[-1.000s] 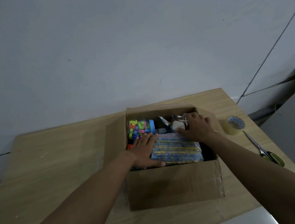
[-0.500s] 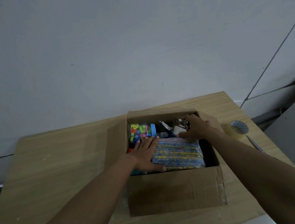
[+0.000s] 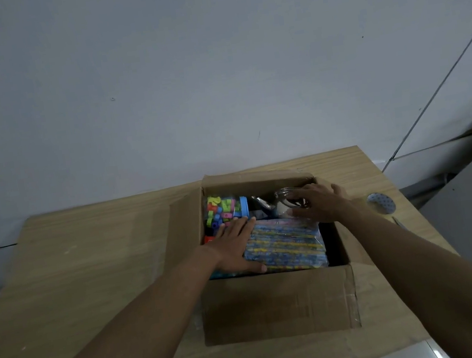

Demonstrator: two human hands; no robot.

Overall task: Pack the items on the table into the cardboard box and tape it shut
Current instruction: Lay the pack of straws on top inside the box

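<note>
An open cardboard box (image 3: pixel 278 303) stands on the wooden table (image 3: pixel 82 261). Inside lie a blue patterned packet (image 3: pixel 286 246), a clear jar of colourful beads with a blue lid (image 3: pixel 223 208), a metal piece (image 3: pixel 262 202) and a clear glass jar (image 3: pixel 284 199). My left hand (image 3: pixel 233 247) lies flat on the packet's left part, fingers straight. My right hand (image 3: pixel 320 202) reaches into the box's far right corner, its fingers curled round the glass jar.
A roll of clear tape (image 3: pixel 381 203) sits on the table right of the box. A scissor blade (image 3: pixel 398 221) shows beside my right forearm. The box flaps stand open. A grey wall rises behind the table.
My right hand has moved a little to the right and back in the box and now grips the glass jar, which has come into view. The left hand stays pressed on the packet.
</note>
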